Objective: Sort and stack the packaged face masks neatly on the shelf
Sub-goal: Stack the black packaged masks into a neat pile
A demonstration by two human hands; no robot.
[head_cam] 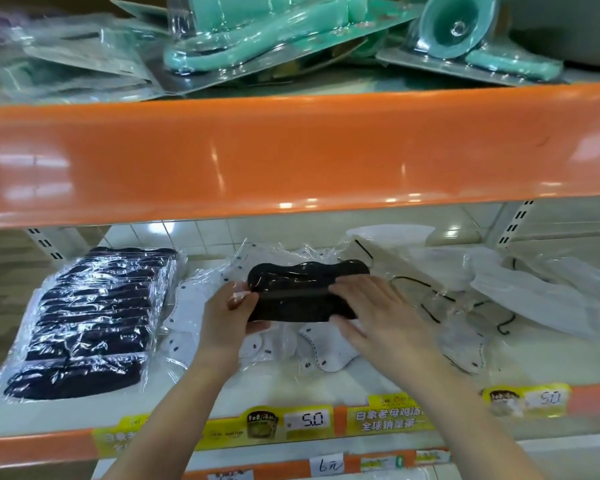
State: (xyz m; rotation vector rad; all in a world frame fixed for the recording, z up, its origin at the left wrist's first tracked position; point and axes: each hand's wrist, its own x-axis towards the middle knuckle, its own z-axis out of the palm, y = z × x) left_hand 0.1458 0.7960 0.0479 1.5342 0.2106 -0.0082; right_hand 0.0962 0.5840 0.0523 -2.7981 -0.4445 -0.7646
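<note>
2 bare hands meet on 1 black face mask in a clear plastic wrapper (305,294), which is held just above the white lower shelf (326,386) near its middle. The left hand (231,315) takes the wrapper's left end, thumb on top and fingers curled beneath, so its grip is clamped on the pack. The right hand (371,311) lies across the pack's right end with fingers nearly straight and flat on the plastic, thumb tucked along the lower edge; its grip is not closed round anything.

Directly under the black pack, and spreading to either side of it, lie loose white face masks with dark dots in crinkled clear wrappers (312,351). Left of the black pack sits a neat overlapping stack of black wrapped masks (87,323), fanned in a row from the back of the shelf to the front. Right of the black pack lies an untidy heap of white masks with black ear loops in clear wrappers (492,292).

Below the black pack, along the shelf's orange front edge, run yellow price labels (291,424) reading 5.0. Above it, a broad glossy orange shelf lip (291,150) fronts an upper shelf carrying teal plastic goods in blister packs (257,32).
</note>
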